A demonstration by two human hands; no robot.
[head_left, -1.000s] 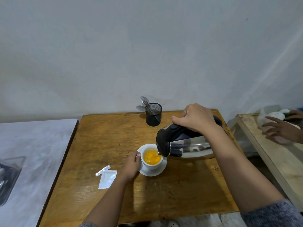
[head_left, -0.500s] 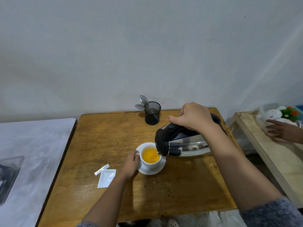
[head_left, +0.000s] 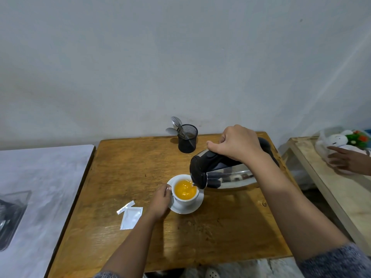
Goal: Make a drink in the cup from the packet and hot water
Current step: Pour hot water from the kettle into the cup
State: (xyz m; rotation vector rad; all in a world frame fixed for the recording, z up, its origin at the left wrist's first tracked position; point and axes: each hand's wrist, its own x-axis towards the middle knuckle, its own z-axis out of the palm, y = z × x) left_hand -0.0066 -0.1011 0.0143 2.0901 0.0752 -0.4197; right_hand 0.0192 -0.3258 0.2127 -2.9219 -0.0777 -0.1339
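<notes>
right hand [head_left: 237, 144] tilting kettle [head_left: 224, 173], over cup [head_left: 183, 194]

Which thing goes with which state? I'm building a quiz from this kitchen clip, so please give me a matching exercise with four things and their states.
Things:
1. kettle
2. cup
3. packet
4. spoons

States:
A. standing in a black mesh holder
B. torn open, lying flat on the table
C. tilted, spout over the cup
D. on a saucer, holding orange liquid

Pairs: 1-C, 2-D, 3-B, 4-A
</notes>
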